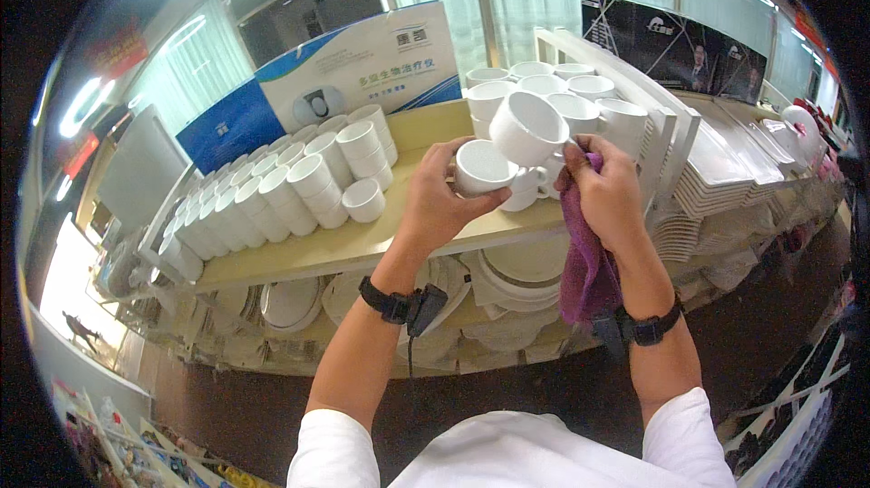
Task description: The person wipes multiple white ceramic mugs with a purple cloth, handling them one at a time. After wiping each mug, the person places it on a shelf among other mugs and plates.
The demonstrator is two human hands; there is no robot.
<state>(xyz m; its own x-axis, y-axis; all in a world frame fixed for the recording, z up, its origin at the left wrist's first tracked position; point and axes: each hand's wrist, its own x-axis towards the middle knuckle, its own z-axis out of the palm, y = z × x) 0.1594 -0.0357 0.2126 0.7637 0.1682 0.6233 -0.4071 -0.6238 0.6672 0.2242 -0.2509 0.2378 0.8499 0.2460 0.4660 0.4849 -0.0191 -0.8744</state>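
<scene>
My left hand [442, 196] is wrapped around a small white cup [484, 172], its mouth tilted up. Just above and to the right of it, a larger white cup [527, 131] is held by the handle in my right hand [601, 182]. A purple cloth [586, 257] hangs down from that same hand. Behind the held cups, stacked white mugs [622, 121] stand on the right part of the shelf. Rows of stacked white cups [309, 179] fill the left part, with a single white cup [363, 201] at their front right corner.
The cream shelf [380, 233] carries the cups, and plates [520, 270] lie on the level below. A white slatted rack [652, 121] rises at its right end. Beyond it are stacked rectangular dishes [720, 162]. A printed box panel [367, 60] stands behind the cups.
</scene>
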